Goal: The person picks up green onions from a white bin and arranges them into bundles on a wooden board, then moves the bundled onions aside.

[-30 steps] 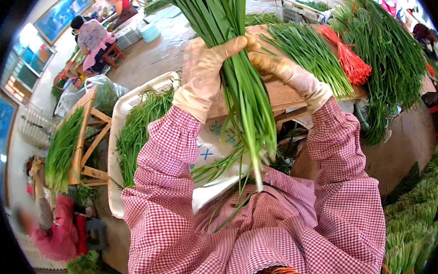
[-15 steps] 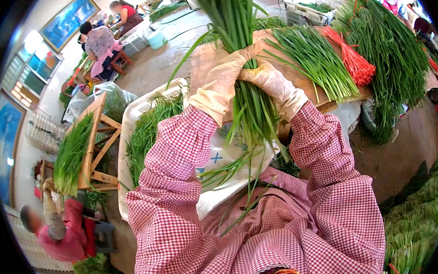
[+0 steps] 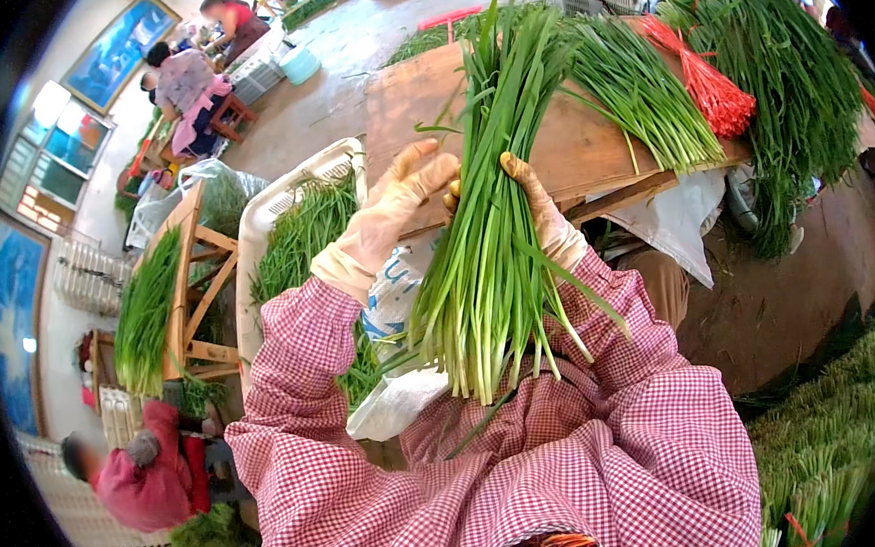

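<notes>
In front of me my right hand, in a pale glove, grips a thick bunch of garlic chives. Its thumb lies over the front of the stalks, and fingertips show at the bunch's left edge. The pale stalk ends fan out toward my lap, while the leaf tips point away over the wooden board. Just left of the bunch, my gloved left hand is open with its fingers apart, holding nothing. Another pile of chives lies on the board's right side.
Red ties lie beside a large heap of greens at right. A white crate with loose greens stands left, near a wooden rack holding chives. Bundles cover the lower right. Several people work at the left.
Both hands were around the bunch, holding it raised with leaves upward. Now it has come down nearer my body, its stalk ends spread, and my left hand has let go and moved left.
</notes>
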### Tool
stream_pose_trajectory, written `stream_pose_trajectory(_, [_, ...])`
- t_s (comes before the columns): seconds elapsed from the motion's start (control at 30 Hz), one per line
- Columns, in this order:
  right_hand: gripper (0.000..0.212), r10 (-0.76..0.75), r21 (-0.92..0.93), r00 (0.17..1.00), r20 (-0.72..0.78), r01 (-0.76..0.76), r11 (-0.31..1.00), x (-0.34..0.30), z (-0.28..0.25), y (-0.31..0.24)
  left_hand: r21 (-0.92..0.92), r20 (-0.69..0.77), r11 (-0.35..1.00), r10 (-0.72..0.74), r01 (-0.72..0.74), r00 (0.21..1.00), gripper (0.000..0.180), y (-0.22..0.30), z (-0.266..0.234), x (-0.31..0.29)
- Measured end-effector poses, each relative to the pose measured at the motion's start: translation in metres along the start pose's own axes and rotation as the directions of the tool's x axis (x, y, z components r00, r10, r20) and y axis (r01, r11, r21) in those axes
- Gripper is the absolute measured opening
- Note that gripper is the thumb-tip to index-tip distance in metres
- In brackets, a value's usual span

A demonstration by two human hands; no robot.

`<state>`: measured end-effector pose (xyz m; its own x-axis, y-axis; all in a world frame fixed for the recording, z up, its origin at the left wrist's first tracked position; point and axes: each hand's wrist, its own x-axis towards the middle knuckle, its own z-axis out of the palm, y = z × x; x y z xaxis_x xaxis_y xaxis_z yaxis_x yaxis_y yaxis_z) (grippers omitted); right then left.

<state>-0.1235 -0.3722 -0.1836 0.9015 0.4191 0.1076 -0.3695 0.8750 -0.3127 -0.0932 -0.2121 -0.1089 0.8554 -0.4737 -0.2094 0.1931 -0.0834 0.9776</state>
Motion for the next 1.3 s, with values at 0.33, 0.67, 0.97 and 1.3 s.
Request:
stream_pose_trajectory(0.33, [0.043, 0.291, -0.392, 0.950, 0.111, -0.227, 0.892, -0.004, 0.021, -0.015, -0.060, 0.268, 0.997, -0.030, 0.048, 0.963, 0.043, 0.019, 0.017, 0.014])
stream_pose_trajectory(0.67, [0.056, 0.411, -0.530, 0.911, -0.032, -0.364, 0.766, -0.006, 0.028, -0.043, -0.398, 0.115, 0.907, 0.202, -0.141, 0.973, 0.031, 0.024, 0.031, 0.027])
stream_pose_trajectory(0.97, [0.035, 0.447, -0.821, 0.872, -0.201, -0.399, 0.409, -0.067, -0.046, -0.064, -0.468, -0.209, 0.770, 0.380, -0.433, 0.901, 0.022, 0.045, -0.064, 0.030])
stream_pose_trajectory(1.3, [0.053, -0.131, -0.860, 0.977, -0.169, -0.081, 0.504, -0.069, -0.053, -0.043, -0.559, -0.199, 0.703, 0.401, -0.440, 0.894, 0.031, 0.029, -0.108, 0.016])
